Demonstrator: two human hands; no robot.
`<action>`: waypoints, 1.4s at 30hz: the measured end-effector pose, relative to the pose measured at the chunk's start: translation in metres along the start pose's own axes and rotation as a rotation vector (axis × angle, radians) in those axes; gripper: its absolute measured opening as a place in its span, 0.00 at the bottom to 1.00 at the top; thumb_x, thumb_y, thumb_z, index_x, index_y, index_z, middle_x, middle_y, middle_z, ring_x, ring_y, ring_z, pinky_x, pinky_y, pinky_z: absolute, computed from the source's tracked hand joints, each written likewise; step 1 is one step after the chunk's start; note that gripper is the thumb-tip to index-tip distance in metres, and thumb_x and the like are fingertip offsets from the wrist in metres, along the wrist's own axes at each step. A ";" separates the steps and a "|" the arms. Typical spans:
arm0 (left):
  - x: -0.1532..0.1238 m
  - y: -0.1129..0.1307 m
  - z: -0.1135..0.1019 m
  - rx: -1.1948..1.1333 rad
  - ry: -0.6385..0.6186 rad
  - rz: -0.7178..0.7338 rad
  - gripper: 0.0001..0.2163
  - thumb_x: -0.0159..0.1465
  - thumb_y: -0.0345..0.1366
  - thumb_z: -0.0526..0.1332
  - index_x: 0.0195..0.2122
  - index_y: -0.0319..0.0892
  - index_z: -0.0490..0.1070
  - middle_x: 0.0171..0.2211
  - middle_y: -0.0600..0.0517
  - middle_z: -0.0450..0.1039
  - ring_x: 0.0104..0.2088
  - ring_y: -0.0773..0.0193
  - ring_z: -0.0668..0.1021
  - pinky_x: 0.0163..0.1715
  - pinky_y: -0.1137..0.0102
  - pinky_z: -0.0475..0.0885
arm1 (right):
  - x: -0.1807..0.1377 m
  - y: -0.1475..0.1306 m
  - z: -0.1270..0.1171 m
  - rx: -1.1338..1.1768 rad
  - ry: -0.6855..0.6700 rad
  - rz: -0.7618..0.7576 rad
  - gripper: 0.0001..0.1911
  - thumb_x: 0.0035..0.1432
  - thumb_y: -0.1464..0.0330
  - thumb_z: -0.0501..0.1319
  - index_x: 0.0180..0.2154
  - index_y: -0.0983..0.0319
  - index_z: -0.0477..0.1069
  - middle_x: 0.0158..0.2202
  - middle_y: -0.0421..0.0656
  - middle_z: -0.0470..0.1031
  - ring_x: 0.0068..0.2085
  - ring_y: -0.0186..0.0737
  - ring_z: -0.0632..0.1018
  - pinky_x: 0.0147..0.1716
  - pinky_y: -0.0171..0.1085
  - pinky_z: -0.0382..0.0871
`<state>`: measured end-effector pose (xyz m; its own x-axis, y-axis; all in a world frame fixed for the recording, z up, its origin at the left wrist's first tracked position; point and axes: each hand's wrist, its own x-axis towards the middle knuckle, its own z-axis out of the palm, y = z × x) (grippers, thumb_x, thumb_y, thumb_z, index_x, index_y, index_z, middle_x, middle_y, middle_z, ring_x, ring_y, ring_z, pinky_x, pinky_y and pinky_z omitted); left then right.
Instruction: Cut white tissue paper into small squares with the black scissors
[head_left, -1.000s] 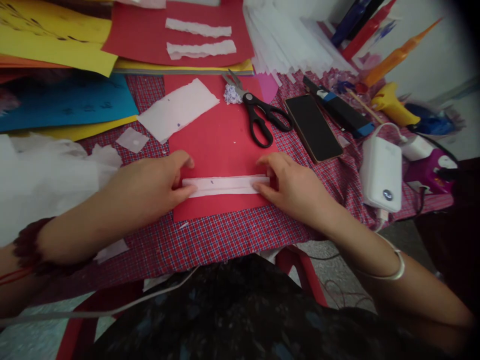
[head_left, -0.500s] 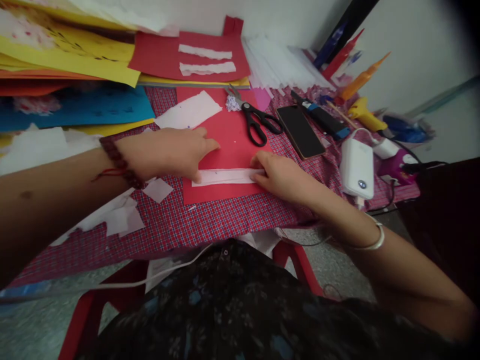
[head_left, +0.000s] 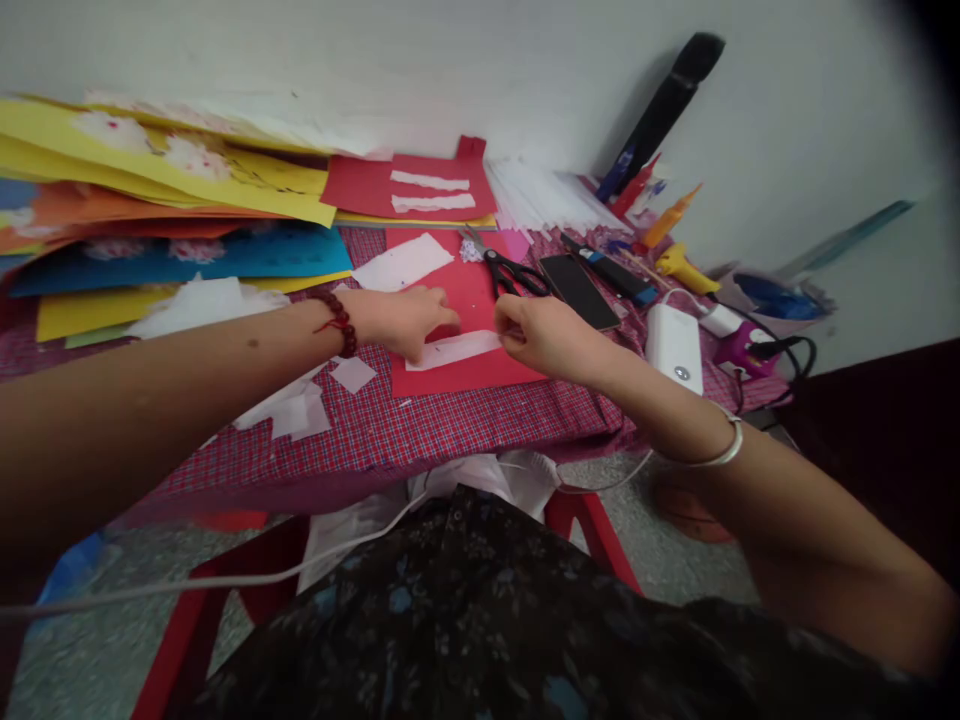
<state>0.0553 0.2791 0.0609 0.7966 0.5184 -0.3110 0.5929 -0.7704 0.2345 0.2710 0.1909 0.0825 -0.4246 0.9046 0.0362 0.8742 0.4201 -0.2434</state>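
Observation:
A folded white paper strip (head_left: 457,350) lies across a sheet of red paper (head_left: 480,378) in front of me. My right hand (head_left: 547,335) is closed in a pinch on the strip's right end, which looks slightly raised. At the other end, the thumb of my left hand (head_left: 405,318) touches the strip while its fingers stay apart over the red sheet. Beyond my hands rest black-handled scissors (head_left: 514,272), a crumpled white scrap (head_left: 470,250) and a larger white paper piece (head_left: 403,262).
Yellow, orange and blue sheets (head_left: 255,255) are stacked at the left. A red sheet with two white strips (head_left: 356,185) lies behind. To the right are a phone (head_left: 579,292), a white power bank (head_left: 673,345) and a yellow glue gun (head_left: 684,268). Paper scraps (head_left: 300,410) lie near the front edge.
My right hand has closed on the strip's right end and drawn it up a little, so the strip now slants. The camera view has tilted upward, showing more wall.

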 end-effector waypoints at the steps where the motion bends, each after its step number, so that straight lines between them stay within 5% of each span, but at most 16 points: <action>1: -0.001 -0.002 0.003 -0.036 0.028 0.047 0.30 0.47 0.31 0.66 0.55 0.41 0.77 0.55 0.38 0.71 0.53 0.45 0.74 0.53 0.57 0.67 | 0.000 -0.003 -0.004 0.007 0.000 -0.008 0.09 0.56 0.79 0.56 0.36 0.62 0.72 0.31 0.44 0.76 0.31 0.40 0.72 0.32 0.37 0.60; 5: -0.012 -0.005 0.009 -0.174 0.115 0.076 0.15 0.48 0.31 0.62 0.38 0.40 0.79 0.54 0.41 0.73 0.53 0.50 0.74 0.54 0.62 0.66 | 0.005 -0.007 -0.016 0.081 0.043 -0.016 0.12 0.55 0.79 0.58 0.40 0.62 0.72 0.31 0.42 0.75 0.31 0.39 0.73 0.34 0.38 0.62; 9: -0.032 0.005 0.005 -0.374 0.188 -0.024 0.06 0.47 0.33 0.62 0.28 0.42 0.73 0.37 0.46 0.76 0.35 0.58 0.76 0.36 0.66 0.68 | 0.018 -0.003 -0.017 0.517 0.122 0.064 0.14 0.53 0.76 0.62 0.43 0.61 0.71 0.30 0.37 0.71 0.30 0.36 0.71 0.32 0.37 0.64; 12: -0.046 0.016 0.006 -0.635 0.204 -0.143 0.04 0.50 0.34 0.62 0.27 0.43 0.69 0.26 0.53 0.71 0.25 0.64 0.71 0.26 0.68 0.61 | 0.030 -0.005 -0.009 1.060 0.081 0.147 0.16 0.51 0.66 0.68 0.43 0.57 0.70 0.34 0.37 0.74 0.33 0.37 0.75 0.33 0.38 0.70; 15: -0.055 0.026 0.015 -0.929 0.276 -0.142 0.06 0.49 0.33 0.62 0.30 0.42 0.70 0.29 0.52 0.73 0.27 0.64 0.72 0.28 0.69 0.64 | 0.040 -0.016 0.007 1.394 -0.025 0.185 0.20 0.46 0.59 0.74 0.40 0.56 0.71 0.36 0.39 0.77 0.37 0.40 0.79 0.38 0.42 0.75; 19: -0.064 0.034 0.027 -1.107 0.365 -0.186 0.10 0.49 0.30 0.61 0.34 0.41 0.69 0.33 0.51 0.76 0.32 0.63 0.76 0.33 0.68 0.69 | 0.052 -0.032 0.027 1.514 -0.050 0.204 0.17 0.46 0.60 0.75 0.34 0.58 0.73 0.32 0.40 0.79 0.35 0.40 0.80 0.39 0.44 0.77; 23: -0.075 0.040 0.032 -1.160 0.327 -0.262 0.11 0.49 0.30 0.60 0.36 0.41 0.70 0.34 0.49 0.77 0.33 0.62 0.77 0.34 0.67 0.70 | 0.062 -0.037 0.034 1.530 -0.033 0.207 0.12 0.50 0.63 0.74 0.32 0.59 0.75 0.30 0.41 0.79 0.33 0.39 0.79 0.40 0.44 0.78; 29: -0.075 0.037 0.023 -1.326 0.316 -0.232 0.07 0.60 0.40 0.62 0.34 0.42 0.71 0.35 0.48 0.79 0.34 0.62 0.78 0.35 0.66 0.73 | 0.067 -0.042 0.030 1.361 -0.017 0.174 0.08 0.57 0.64 0.68 0.29 0.60 0.73 0.28 0.41 0.78 0.31 0.38 0.77 0.40 0.44 0.76; 34: -0.055 0.020 0.014 -1.394 0.385 -0.360 0.08 0.61 0.36 0.65 0.27 0.42 0.69 0.24 0.52 0.71 0.23 0.67 0.70 0.25 0.68 0.64 | 0.076 -0.023 0.019 0.855 0.030 0.042 0.09 0.65 0.63 0.59 0.37 0.60 0.74 0.35 0.43 0.79 0.38 0.40 0.78 0.43 0.44 0.74; 37: -0.045 0.007 0.007 -1.542 0.592 -0.347 0.07 0.62 0.37 0.66 0.30 0.44 0.69 0.27 0.51 0.73 0.26 0.66 0.71 0.25 0.69 0.65 | 0.074 0.010 0.013 0.292 0.174 0.164 0.15 0.66 0.66 0.56 0.51 0.63 0.73 0.46 0.51 0.80 0.45 0.46 0.79 0.46 0.46 0.72; 39: -0.039 0.000 0.003 -1.729 0.811 -0.330 0.06 0.63 0.37 0.66 0.32 0.45 0.69 0.29 0.51 0.74 0.29 0.64 0.74 0.26 0.70 0.68 | 0.069 0.032 0.014 -0.072 0.125 0.331 0.23 0.65 0.66 0.57 0.59 0.66 0.69 0.52 0.58 0.77 0.49 0.53 0.78 0.47 0.48 0.71; 42: -0.032 -0.006 -0.002 -2.001 1.051 -0.376 0.08 0.64 0.35 0.66 0.30 0.44 0.67 0.24 0.52 0.70 0.28 0.65 0.74 0.28 0.71 0.70 | 0.062 0.052 0.022 -0.173 0.052 0.421 0.26 0.65 0.62 0.58 0.60 0.70 0.68 0.51 0.63 0.77 0.47 0.60 0.79 0.42 0.51 0.71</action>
<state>0.0265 0.2684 0.0710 0.0283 0.9610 -0.2749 -0.5229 0.2487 0.8153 0.2849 0.2669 0.0507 -0.0158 0.9997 0.0187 0.9964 0.0173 -0.0825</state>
